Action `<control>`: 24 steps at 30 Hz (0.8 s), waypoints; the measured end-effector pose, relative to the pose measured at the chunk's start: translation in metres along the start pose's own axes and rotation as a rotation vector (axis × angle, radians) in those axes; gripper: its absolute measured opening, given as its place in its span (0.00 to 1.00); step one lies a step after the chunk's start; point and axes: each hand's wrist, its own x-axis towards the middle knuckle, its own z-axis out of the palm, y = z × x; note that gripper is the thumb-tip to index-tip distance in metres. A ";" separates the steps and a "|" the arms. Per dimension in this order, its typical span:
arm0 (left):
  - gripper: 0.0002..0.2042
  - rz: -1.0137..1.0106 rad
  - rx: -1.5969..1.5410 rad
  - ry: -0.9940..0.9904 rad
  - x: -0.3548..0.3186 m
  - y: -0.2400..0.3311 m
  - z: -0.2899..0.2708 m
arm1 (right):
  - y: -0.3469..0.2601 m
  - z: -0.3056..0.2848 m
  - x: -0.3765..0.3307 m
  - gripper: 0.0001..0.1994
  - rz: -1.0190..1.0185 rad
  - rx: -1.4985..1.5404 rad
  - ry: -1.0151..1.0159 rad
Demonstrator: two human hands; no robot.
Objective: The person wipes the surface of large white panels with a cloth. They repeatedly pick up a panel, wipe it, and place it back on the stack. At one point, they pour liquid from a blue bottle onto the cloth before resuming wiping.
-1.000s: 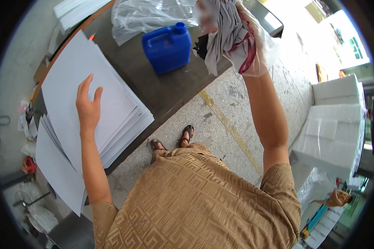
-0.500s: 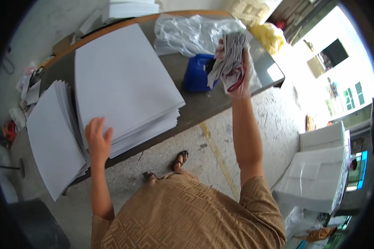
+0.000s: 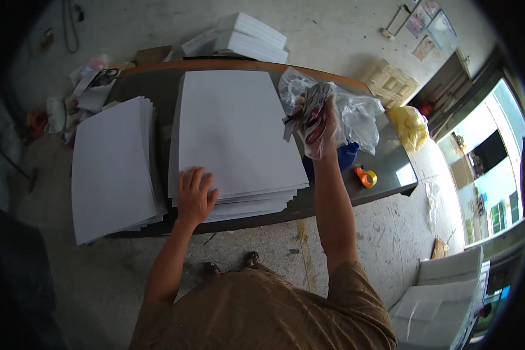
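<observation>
A tall stack of large white sheets [image 3: 230, 128] lies on the dark table, its edges uneven at the front. My left hand [image 3: 196, 197] rests flat on the stack's near left corner, fingers spread. Over the stack's right edge, my right hand [image 3: 329, 129] grips a bunched grey rag [image 3: 316, 108] with a dark red part; thin clear plastic covers the hand. Partly hidden behind my right forearm is a blue plastic container [image 3: 347, 156]. A second pile of white sheets [image 3: 114, 166] leans out over the table's left end.
An orange and yellow tape roll [image 3: 366, 177] sits on the table [image 3: 391, 166] at the right. Crumpled clear plastic [image 3: 359, 119] lies behind it, with a yellow bag [image 3: 408, 127] past the table's end. White wrapped blocks [image 3: 437, 309] stand on the floor at lower right.
The view has turned, so the table sits more level. My right hand has brought the rag from beyond the blue container to the stack's right edge. My left hand now lies further onto the sheets.
</observation>
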 end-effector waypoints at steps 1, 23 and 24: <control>0.19 -0.010 -0.003 0.001 -0.002 -0.001 0.001 | 0.003 0.005 0.003 0.20 -0.059 -0.090 0.031; 0.16 -0.167 0.149 0.232 -0.071 -0.006 0.007 | -0.014 -0.050 -0.003 0.24 0.272 -0.740 0.157; 0.15 -0.178 0.133 0.217 -0.073 -0.001 0.000 | 0.000 -0.046 -0.002 0.24 0.300 -0.777 0.148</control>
